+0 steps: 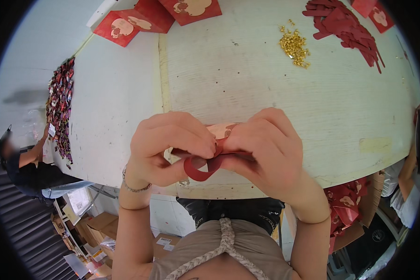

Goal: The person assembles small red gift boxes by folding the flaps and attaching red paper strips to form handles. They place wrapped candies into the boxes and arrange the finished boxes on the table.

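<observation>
Close together over the near edge of the table, my two hands work on one small red piece. A red strap (199, 174) curls in a loop below my fingers. Behind it shows a red item with a pale printed pattern (223, 130), mostly covered by my hands. My left hand (170, 144) is closed, thumb and fingers pinching the strap near the loop. My right hand (270, 151) is closed too, pinching the strap's other part against the printed item. What lies right between the fingertips is hidden.
Small gold metal fasteners (294, 46) and a heap of red straps (343, 28) lie at the far right. Red printed boxes (121, 28) stand at the far left. A person (25, 161) reaches toward wrapped small packets (60, 107). An open carton (359, 224) holds red printed pieces.
</observation>
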Demonstrator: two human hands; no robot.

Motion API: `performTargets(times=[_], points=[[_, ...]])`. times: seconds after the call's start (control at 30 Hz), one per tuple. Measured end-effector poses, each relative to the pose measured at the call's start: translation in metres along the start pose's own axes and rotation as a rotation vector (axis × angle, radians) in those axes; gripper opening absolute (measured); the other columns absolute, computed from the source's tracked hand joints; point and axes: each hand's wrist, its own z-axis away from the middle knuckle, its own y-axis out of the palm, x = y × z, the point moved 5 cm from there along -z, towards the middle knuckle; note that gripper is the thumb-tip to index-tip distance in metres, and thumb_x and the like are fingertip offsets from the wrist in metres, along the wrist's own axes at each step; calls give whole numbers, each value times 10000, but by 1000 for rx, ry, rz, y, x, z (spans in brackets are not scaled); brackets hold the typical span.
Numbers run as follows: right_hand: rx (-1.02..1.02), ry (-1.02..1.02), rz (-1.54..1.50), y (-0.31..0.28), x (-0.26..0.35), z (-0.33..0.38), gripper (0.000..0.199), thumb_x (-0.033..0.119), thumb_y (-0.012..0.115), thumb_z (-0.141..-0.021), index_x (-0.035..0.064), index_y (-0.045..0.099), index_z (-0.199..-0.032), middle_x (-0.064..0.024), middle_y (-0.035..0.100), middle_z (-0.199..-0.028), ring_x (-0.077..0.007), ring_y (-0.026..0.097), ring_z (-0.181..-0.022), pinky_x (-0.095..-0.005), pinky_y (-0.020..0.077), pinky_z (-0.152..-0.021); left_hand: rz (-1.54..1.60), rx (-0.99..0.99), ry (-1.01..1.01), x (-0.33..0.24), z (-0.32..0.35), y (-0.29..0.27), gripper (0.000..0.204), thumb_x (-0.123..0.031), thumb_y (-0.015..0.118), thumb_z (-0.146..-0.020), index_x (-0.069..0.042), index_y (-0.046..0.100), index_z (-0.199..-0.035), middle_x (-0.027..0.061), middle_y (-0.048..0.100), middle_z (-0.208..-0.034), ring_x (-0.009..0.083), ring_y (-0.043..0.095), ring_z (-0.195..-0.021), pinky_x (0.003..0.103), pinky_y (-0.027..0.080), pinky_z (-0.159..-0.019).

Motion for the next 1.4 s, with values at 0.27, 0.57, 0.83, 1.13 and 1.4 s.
performTargets(times=[0.27,0.57,0.83,1.13,1.4], points=[[3,-163,43,0,7,1,189,100,684,-592,44,606,-755,-27,601,-829,-174,562,-749,-280,435,-635,-279,-10,-177,-17,-7,12,369,-1,577,-490,7,671,-846,127,623,-869,197,586,-793,265,466,-653],[-12,-192,55,2,13,1,183,97,689,-598,39,601,-748,-45,597,-829,-187,564,-750,-286,450,-635,-362,-2,-199,-30,-5,12,423,49,578,-472,20,672,-883,180,603,-1014,251,621,-899,304,509,-764],[-19,-207,68,-5,10,4,232,119,723,-593,35,595,-767,-63,630,-891,-196,558,-741,-297,447,-629,-529,-12,-71,-36,-5,17,240,87,632,-593,-10,654,-811,130,627,-988,250,606,-892,311,510,-731],[108,97,-143,10,7,-5,249,16,763,-686,67,613,-879,-107,647,-955,-244,597,-802,-317,495,-653,19,-99,-291,6,19,4,107,3,639,-789,-14,657,-894,93,629,-961,229,621,-849,320,506,-732],[95,305,-70,-16,-53,39,112,-2,607,-844,-19,568,-947,-93,602,-977,-173,551,-906,-278,455,-847,-266,-318,-3,6,35,39,170,-229,602,-802,-62,625,-817,60,571,-864,248,577,-837,349,474,-685]])
